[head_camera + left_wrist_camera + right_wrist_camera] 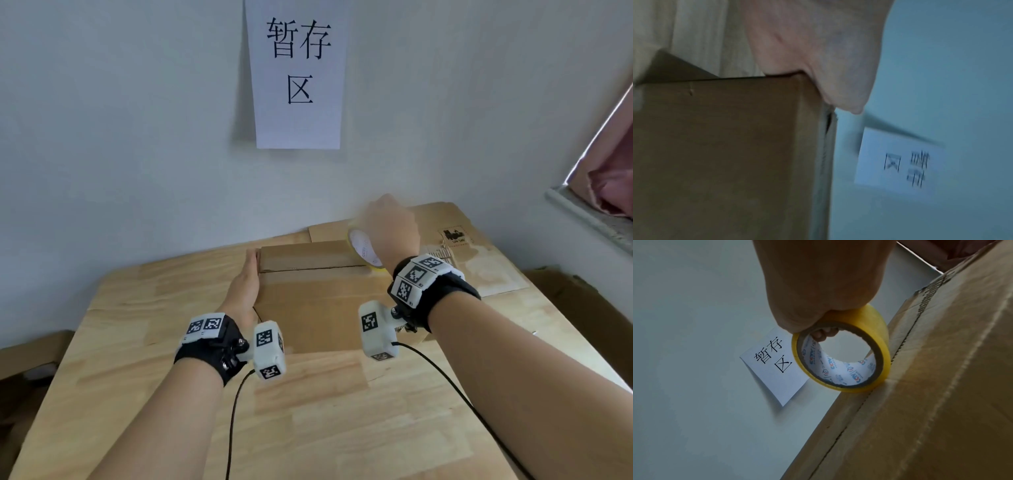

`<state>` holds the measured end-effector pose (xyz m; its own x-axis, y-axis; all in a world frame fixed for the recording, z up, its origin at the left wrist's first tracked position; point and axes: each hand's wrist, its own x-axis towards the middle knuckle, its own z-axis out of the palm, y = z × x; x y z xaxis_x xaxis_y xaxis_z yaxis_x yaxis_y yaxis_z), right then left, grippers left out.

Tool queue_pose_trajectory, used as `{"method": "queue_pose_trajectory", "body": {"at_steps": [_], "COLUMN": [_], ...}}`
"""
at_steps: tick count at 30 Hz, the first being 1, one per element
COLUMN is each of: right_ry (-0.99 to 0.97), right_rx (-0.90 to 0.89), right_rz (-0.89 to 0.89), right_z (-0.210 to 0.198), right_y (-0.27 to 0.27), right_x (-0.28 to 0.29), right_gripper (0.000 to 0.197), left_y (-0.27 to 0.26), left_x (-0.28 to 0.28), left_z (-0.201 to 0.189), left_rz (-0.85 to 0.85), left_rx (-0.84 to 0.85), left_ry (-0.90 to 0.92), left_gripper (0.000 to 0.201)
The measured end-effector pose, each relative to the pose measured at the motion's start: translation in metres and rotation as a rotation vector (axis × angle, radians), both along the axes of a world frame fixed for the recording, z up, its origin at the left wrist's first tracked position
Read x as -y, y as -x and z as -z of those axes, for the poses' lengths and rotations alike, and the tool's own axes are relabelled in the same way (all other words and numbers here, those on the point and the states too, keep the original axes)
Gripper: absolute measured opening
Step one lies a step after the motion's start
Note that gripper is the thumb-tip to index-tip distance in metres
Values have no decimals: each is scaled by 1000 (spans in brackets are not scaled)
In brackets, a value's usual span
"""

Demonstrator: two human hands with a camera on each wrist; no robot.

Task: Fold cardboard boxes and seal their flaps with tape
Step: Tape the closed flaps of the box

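brown box (318, 301) flaps closed – left hand (245, 284) flat against it, right hand (390, 229) grips yellow tape roll (840, 353).

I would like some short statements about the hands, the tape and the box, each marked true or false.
1. The right hand holds the yellow tape roll. True.
2. The left hand grips scissors. False: it lies flat against the left side of the cardboard box.
3. The tape roll sits on the box's top seam. True.
4. The box stands on the floor. False: it rests on the wooden table.
5. A paper sign hangs on the wall. True.
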<state>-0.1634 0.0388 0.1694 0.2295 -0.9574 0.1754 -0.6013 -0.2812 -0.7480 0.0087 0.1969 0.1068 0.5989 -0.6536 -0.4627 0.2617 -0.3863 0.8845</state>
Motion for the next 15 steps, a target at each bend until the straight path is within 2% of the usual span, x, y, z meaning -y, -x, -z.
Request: {"method": "queue_pose_trajectory", "body": {"at_steps": [1, 3, 5, 9, 15], "right_ry": [0, 0, -4, -14, 5], "right_rx": [9, 31, 48, 23, 59], "right_rz": [2, 6, 7, 2, -15], "right_z": [0, 1, 2, 4, 5], "right_y": [1, 4, 6, 3, 7], "right_x": [1, 1, 0, -3, -2], "right_gripper": [21, 18, 18, 20, 23], "left_y": [3, 7, 7, 6, 6], "left_x": [2, 5, 6, 4, 8], "left_z": [2, 3, 4, 7, 8], "left_rz": [47, 120, 134, 146, 151], "left_rx": [58, 255, 343, 318, 330], "left_ry": [-10, -10, -15, 12, 17], "left_gripper": [82, 76, 74, 78, 61]}}
